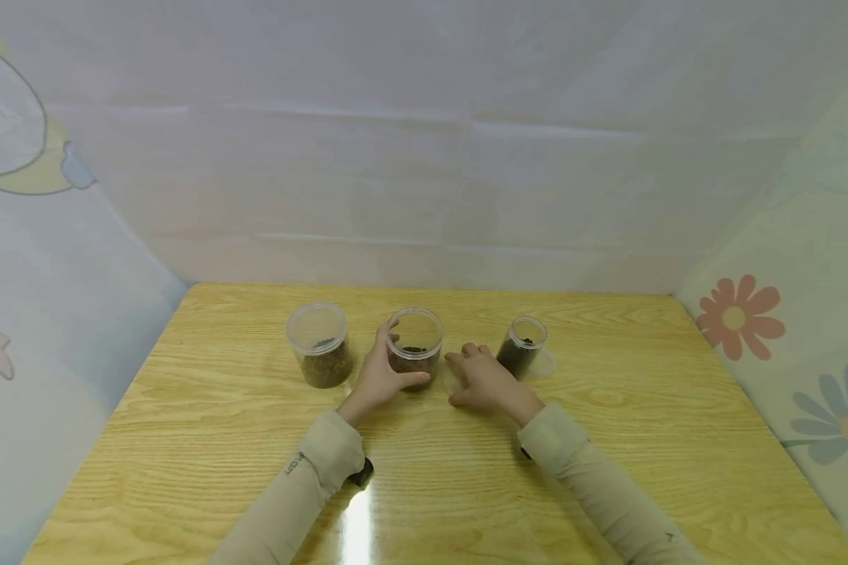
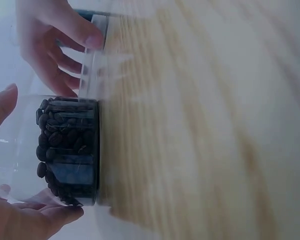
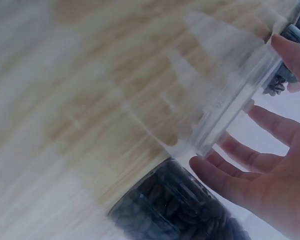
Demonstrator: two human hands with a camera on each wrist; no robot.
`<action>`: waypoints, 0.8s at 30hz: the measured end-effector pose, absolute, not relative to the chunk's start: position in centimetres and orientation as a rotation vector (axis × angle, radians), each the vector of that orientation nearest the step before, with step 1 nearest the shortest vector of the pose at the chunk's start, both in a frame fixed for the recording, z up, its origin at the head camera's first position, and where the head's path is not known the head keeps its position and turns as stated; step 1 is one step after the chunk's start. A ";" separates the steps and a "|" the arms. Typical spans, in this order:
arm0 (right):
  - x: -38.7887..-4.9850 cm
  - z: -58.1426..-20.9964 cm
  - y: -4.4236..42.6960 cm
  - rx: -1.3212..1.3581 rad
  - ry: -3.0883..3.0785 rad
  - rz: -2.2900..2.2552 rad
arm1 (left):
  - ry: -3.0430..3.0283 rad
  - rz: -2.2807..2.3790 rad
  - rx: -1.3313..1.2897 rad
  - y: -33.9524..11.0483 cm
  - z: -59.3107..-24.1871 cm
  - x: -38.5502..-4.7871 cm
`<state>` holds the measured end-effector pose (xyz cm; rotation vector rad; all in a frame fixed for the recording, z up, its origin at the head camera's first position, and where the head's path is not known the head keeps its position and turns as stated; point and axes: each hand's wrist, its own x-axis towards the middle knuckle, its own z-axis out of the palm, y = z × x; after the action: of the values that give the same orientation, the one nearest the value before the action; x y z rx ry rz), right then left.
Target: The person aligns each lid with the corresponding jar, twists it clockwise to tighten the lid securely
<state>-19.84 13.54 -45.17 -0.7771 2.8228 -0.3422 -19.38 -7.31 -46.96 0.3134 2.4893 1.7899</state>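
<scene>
A clear, wide plastic jar (image 1: 417,355) of dark beans stands upright in the middle of the table. My left hand (image 1: 378,378) grips its side, thumb in front and fingers around the left. In the left wrist view, the dark beans (image 2: 65,132) fill the lower part of that jar. Just to its right, my right hand (image 1: 486,382) pinches a clear round lid (image 3: 232,112) by its rim, low over the wood; whether the lid touches the table I cannot tell. Beyond the right hand stands a narrower clear jar (image 1: 516,357), also with dark beans.
Another wide clear jar (image 1: 325,362) with brown contents stands left of the left hand. Behind the narrow jar's right side lies a clear disc (image 1: 544,362), likely a lid. The wooden table (image 1: 608,439) meets printed cloth walls at the back and sides.
</scene>
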 end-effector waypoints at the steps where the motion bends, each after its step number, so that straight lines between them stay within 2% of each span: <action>1: -19.8 -45.2 13.6 -0.778 2.828 -0.337 | 2.490 1.789 0.318 -7.4 -46.9 -19.3; 24: -16.5 -43.6 14.8 -0.920 2.992 -0.513 | 2.668 1.574 0.451 -8.1 -44.5 -16.8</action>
<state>-16.45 14.79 -43.61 -0.9196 2.9915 -0.5127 -16.79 -8.15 -44.53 0.4508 2.6679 1.5736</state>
